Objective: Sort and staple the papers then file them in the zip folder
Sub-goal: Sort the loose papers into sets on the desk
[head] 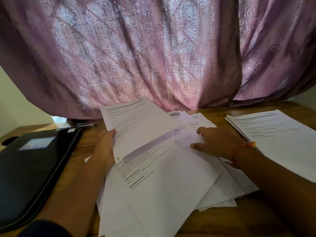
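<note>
Wooden table (222, 224) bears loose white sheets (164, 182); left hand (106, 144) grips one.

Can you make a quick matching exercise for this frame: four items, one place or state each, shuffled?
Things:
1. black zip folder
2. small metal stapler
3. neat stack of white printed papers
4. single white printed sheet

Places or states:
A. lifted off the loose pile, gripped by the left hand
B. lying flat at the table's left side
C. set apart at the table's right side
D. near the curtain, just beyond the folder's far corner

Pairs: 1-B, 2-D, 3-C, 4-A
</note>
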Tool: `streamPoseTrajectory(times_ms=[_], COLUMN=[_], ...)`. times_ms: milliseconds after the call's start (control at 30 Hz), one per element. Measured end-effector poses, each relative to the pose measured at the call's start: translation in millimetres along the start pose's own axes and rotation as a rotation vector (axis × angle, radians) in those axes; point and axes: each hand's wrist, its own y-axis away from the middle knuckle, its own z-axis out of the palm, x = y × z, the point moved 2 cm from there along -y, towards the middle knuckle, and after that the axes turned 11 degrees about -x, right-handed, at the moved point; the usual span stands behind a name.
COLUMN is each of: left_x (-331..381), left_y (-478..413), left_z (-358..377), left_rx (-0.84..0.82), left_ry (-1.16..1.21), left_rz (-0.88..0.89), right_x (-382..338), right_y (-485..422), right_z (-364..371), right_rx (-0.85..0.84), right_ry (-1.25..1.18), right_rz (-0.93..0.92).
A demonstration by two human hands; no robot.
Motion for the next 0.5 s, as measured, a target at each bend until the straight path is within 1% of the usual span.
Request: streamPoseTrajectory(times_ms=[67,300,500], left_x=[-0.8,-2.4,-1.5], left_y=[1.3,-1.5,-0.3], left_z=[3.1,-1.9,-0.7], left_rx=[-0.016,-0.034,-0.060], left_ry=[0.013,-0.059,-0.057], left_rz=[0.016,0.098,0.116], right_x=[-0.9,11.5,22.3], right_y=[0.1,-4.4,2.0], right_z=[4.0,1.5,-6.7], right_rx=[-0.019,-0.020,0.007], right_ry=[-0.044,-0.400,-0.487], right_rz=[0.012,0.077,0.110])
